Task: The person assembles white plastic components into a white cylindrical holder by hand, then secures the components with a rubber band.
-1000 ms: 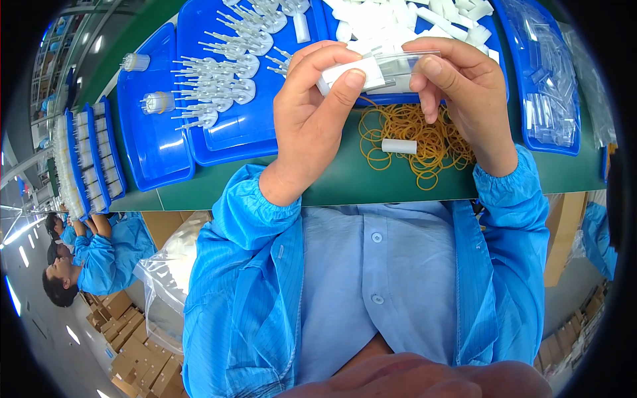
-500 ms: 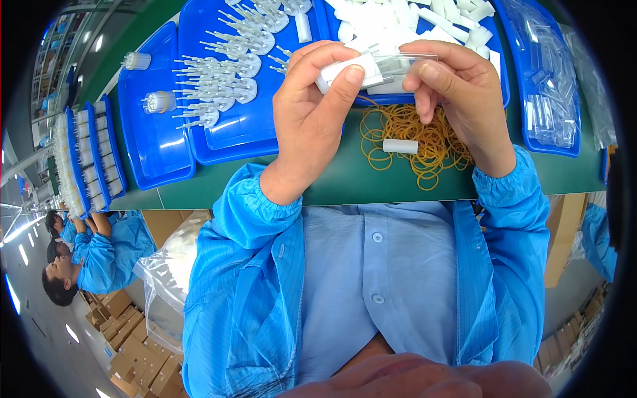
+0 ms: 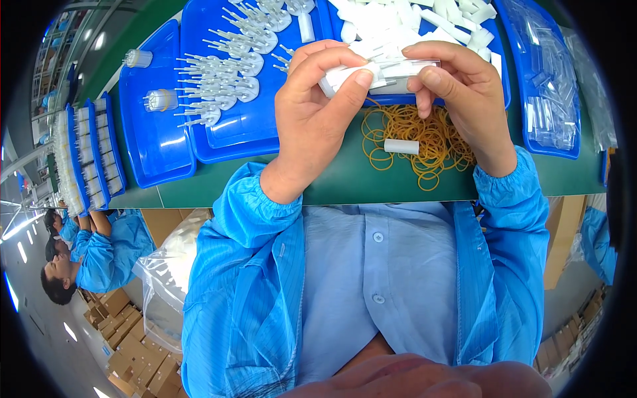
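Observation:
My left hand (image 3: 317,109) pinches a white cylindrical part (image 3: 338,78) between thumb and fingers; thin prongs stick out of its right end. In the fingertips of my right hand (image 3: 464,89) is a clear plastic piece (image 3: 424,64), its left end at the prongs. The two pieces meet or overlap, though how far one is inside the other I cannot make out. Below my hands, a pile of tan rubber bands (image 3: 438,142) lies on the green table (image 3: 358,182), with a short white tube (image 3: 401,146) on it.
Behind my hands a blue tray (image 3: 501,86) holds many white pieces. Clear plastic pieces fill another blue tray (image 3: 574,149) at right. Pronged white parts stand in a blue tray (image 3: 232,149); a narrower blue tray (image 3: 149,169) holds two bundles. Packed racks (image 3: 86,156) and a co-worker (image 3: 119,245) are at left.
My right hand has shifted slightly, and the clear piece now lies more in line with the white part. The left thumb has slid a little rightward along the part.

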### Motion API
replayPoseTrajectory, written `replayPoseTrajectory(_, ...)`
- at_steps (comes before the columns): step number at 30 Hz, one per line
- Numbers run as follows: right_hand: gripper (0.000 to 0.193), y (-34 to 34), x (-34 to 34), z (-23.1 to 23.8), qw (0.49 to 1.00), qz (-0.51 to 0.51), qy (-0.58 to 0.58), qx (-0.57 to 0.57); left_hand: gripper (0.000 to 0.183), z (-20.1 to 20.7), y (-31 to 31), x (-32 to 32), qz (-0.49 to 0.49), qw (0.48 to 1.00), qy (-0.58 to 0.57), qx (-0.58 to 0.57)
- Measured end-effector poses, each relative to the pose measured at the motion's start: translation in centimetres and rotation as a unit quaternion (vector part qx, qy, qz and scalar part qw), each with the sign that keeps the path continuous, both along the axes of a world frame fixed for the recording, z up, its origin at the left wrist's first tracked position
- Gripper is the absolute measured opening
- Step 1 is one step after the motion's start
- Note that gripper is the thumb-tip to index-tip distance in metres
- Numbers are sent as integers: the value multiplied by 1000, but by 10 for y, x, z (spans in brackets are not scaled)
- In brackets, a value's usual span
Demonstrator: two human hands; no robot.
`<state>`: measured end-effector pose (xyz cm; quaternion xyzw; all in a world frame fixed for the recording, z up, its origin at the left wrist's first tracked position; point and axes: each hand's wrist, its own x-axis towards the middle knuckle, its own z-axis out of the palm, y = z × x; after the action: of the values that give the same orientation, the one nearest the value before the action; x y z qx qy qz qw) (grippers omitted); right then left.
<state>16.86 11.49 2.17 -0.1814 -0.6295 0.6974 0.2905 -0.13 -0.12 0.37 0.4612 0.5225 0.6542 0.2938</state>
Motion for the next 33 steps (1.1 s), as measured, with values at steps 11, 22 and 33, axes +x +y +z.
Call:
replayPoseTrajectory(11, 25, 2, -1, -2, 999, -2, -6, -40, 18, -1, -1, 0, -27, 1000, -12, -1)
replayPoseTrajectory(22, 21, -2, -3, -4, 999, -5, 31, -28, 16, -3, 2, 6, -22, 989, -147, -9)
replayPoseTrajectory(33, 20, -5, -2, 1, 997, 1, 9, -78, 18, -4, 2, 8, 20, 997, -77, -10)
